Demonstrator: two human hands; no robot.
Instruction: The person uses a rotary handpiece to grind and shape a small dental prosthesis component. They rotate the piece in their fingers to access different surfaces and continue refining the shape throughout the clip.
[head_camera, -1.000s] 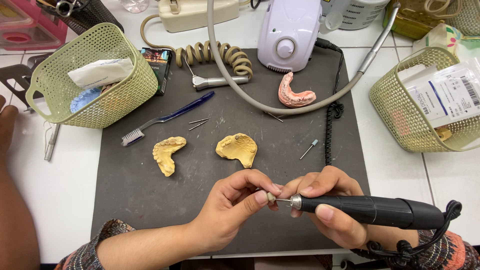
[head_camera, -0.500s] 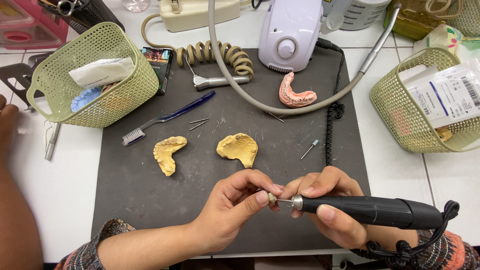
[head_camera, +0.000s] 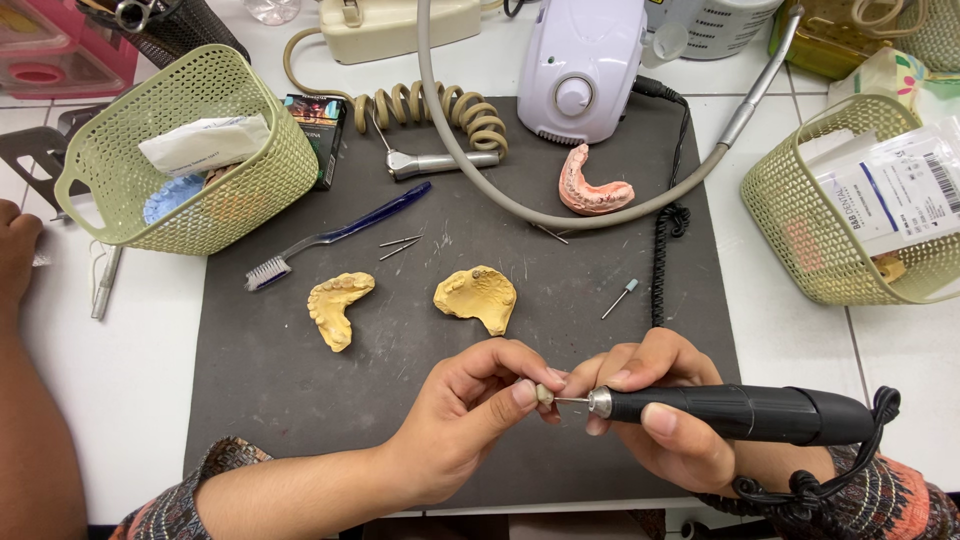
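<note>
My left hand (head_camera: 470, 415) pinches a tiny pale tooth-shaped piece (head_camera: 544, 394) between thumb and fingertips. My right hand (head_camera: 665, 415) grips a black rotary handpiece (head_camera: 740, 412) lying level, its thin bur touching that piece. Both hands hover over the near edge of a dark grey mat (head_camera: 260, 370). Two yellow dental casts (head_camera: 339, 306) (head_camera: 479, 296) lie on the mat just beyond my hands. A pink denture model (head_camera: 592, 186) sits farther back.
A blue toothbrush (head_camera: 335, 235), loose burs (head_camera: 620, 298) and a metal handpiece (head_camera: 440, 162) lie on the mat. Green mesh baskets stand at left (head_camera: 200, 190) and right (head_camera: 810, 240). A white motor unit (head_camera: 580, 65) stands behind. Another person's arm (head_camera: 25, 380) rests at the left edge.
My hands have barely shifted. The bur stays against the small piece in my left fingers.
</note>
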